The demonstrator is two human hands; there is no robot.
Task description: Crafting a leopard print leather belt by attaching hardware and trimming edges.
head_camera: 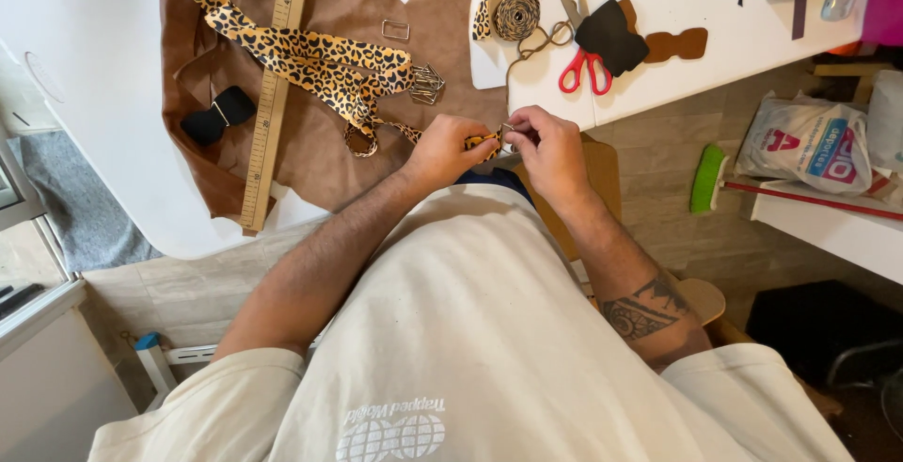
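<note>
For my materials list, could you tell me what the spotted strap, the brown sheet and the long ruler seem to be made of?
Spotted strap: probably woven fabric with a slight sheen, leopard-printed.
Brown sheet: likely suede or leather, matte, napped, irregularly cut.
Long ruler: pale wood, marked along its length.

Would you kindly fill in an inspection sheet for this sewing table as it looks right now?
Surface: white table, partly under a brown leather sheet.
Job's things: leopard strap runs across the leather to the hands; its end and a small metal ring are pinched between them.
Clutter: wooden ruler, black elastic piece, metal buckles, strap roll, red scissors, black and brown leather cutouts.
Hands: left hand and right hand both closed on the strap end at the table edge.
Cables: nothing seen; only a brown cord.
Surroundings: tiled floor, green brush, plastic bag.
</note>
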